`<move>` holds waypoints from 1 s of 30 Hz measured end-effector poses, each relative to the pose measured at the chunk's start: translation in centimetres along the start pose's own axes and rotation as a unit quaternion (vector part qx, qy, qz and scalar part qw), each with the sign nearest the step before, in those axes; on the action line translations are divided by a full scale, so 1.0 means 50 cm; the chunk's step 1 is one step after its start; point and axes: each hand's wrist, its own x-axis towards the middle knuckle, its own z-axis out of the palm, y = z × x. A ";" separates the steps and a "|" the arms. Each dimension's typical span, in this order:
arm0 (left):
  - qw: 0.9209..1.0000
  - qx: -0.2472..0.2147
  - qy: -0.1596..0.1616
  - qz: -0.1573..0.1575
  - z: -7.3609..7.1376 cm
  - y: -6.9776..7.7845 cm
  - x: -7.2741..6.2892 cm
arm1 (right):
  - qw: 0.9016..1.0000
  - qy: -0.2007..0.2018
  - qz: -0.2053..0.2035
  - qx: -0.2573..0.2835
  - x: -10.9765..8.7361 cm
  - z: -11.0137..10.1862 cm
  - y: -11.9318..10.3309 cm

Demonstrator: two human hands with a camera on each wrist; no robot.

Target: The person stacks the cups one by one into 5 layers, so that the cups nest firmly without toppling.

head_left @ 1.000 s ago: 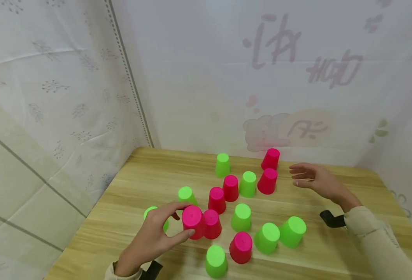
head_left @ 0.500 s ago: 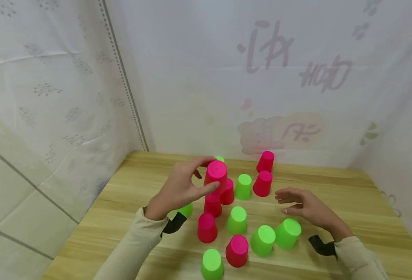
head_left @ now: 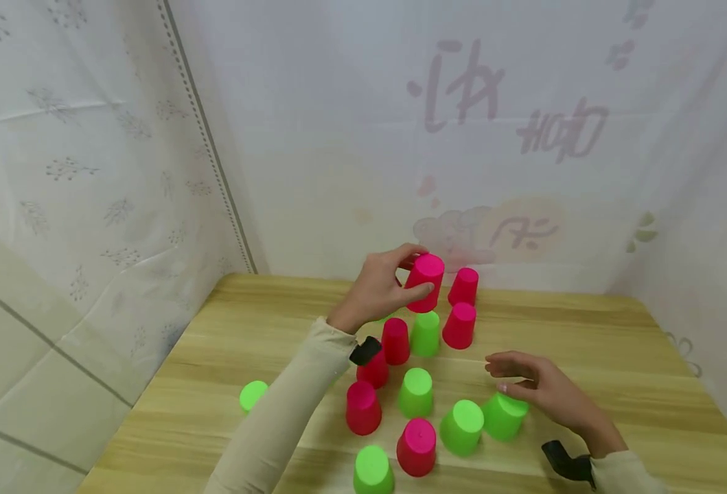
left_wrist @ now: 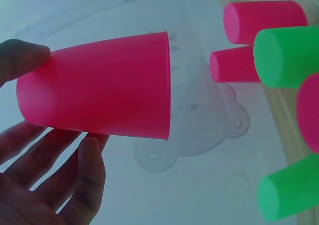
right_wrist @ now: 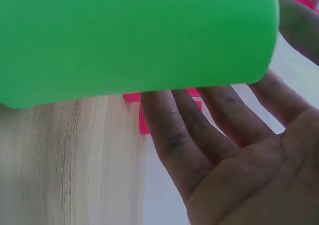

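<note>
My left hand [head_left: 380, 288] pinches an upside-down pink cup [head_left: 425, 283] between thumb and fingers, holding it up over the far part of the table. In the left wrist view, the thumb lies on one side of this pink cup [left_wrist: 99, 88] near its base, fingers on the other. Behind it in the head view stand two pink cups [head_left: 464, 286] [head_left: 459, 326], and below it a green cup [head_left: 425, 335]. My right hand [head_left: 551, 391] hovers with relaxed fingers beside a green cup [head_left: 504, 417], its thumb overlapping that cup's top. This green cup [right_wrist: 139, 40] fills much of the right wrist view.
More upside-down cups stand on the wooden table [head_left: 616, 357]: green ones [head_left: 415, 393] [head_left: 462, 427] [head_left: 373, 471] and pink ones [head_left: 417, 447] [head_left: 363, 408] [head_left: 395, 341]. Another green cup [head_left: 253, 396] is partly behind the left sleeve. A printed cloth [head_left: 338, 137] hangs behind the table.
My left hand has carried the pink cup from the near left to the far middle. The right hand has come down and nearer, towards the right-hand green cup.
</note>
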 end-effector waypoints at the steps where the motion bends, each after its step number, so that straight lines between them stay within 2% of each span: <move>1: 1.000 0.000 -0.002 -0.005 0.005 -0.002 0.009 | 1.000 0.002 0.000 -0.001 -0.002 0.002 -0.001; 8: 0.997 0.027 -0.022 -0.068 0.043 -0.036 0.067 | 0.999 0.008 -0.018 -0.029 -0.020 0.007 -0.008; 12: 0.994 0.056 -0.041 -0.087 0.068 -0.056 0.093 | 0.999 0.003 -0.026 -0.042 -0.029 0.006 -0.006; 18: 0.984 0.116 -0.068 -0.114 0.106 -0.077 0.129 | 0.999 -0.008 -0.038 -0.037 -0.041 -0.004 0.001; 26: 0.966 0.147 -0.128 -0.172 0.143 -0.129 0.157 | 0.998 -0.007 -0.042 -0.038 -0.053 -0.008 0.006; 30: 0.962 0.145 -0.144 -0.182 0.152 -0.147 0.165 | 0.998 -0.016 -0.047 -0.025 -0.060 -0.006 0.009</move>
